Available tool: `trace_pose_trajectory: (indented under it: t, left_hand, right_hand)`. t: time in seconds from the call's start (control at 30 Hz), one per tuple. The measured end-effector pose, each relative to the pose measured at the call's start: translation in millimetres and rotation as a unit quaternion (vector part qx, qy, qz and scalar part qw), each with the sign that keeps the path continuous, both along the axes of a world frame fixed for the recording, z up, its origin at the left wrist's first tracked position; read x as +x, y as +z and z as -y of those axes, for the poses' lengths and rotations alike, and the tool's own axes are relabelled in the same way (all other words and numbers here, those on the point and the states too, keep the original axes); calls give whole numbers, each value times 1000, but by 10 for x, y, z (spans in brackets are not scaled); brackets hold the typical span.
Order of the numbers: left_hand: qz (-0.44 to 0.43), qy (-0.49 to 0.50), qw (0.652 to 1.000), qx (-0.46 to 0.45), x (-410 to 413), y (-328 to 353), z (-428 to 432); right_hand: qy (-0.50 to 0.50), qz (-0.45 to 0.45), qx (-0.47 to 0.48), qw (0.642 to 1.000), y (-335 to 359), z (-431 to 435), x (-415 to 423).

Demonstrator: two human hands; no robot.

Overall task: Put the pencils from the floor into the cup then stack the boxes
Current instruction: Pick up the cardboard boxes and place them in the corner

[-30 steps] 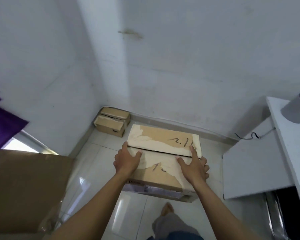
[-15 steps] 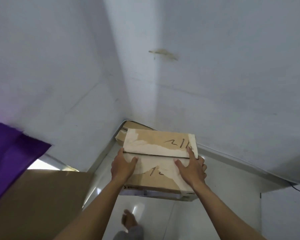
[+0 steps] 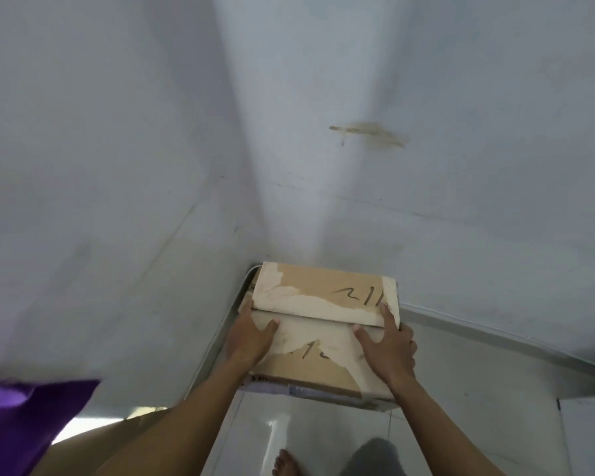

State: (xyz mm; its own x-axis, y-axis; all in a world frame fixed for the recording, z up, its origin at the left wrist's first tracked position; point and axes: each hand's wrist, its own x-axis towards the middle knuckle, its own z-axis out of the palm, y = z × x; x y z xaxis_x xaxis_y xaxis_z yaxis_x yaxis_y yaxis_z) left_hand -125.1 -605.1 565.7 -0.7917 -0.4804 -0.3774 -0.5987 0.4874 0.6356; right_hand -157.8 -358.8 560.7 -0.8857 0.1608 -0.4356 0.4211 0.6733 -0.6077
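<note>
Head view: the left hand point(image 3: 251, 338) and right hand point(image 3: 389, 347) both grip one cardboard box point(image 3: 316, 286). Thumbs lie on its top, and the other fingers curl over its left and right sides. The box sits in the far corner where two walls meet, above the tiled floor point(image 3: 289, 427). Its long axis and flap seam run left to right. A sliver of a second box point(image 3: 253, 281) shows under its far-left edge; whether they touch is unclear. One bare foot point(image 3: 284, 467) stands near.
</note>
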Motion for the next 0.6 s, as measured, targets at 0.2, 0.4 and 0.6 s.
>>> trace_pose_trajectory:
  t: [0.2, 0.4, 0.6]
  left_hand:
    - [24, -18, 999, 15, -560, -269, 415]
    - [63, -20, 998, 22, -1156, -594, 795]
    - [81, -42, 995, 42, -1766, -1051, 1109]
  right_hand:
    - [4, 33, -3, 999, -217, 355, -568]
    - [32, 57, -13, 998, -550, 729, -1270]
    - [74, 79, -5, 994, -1015, 956, -1789]
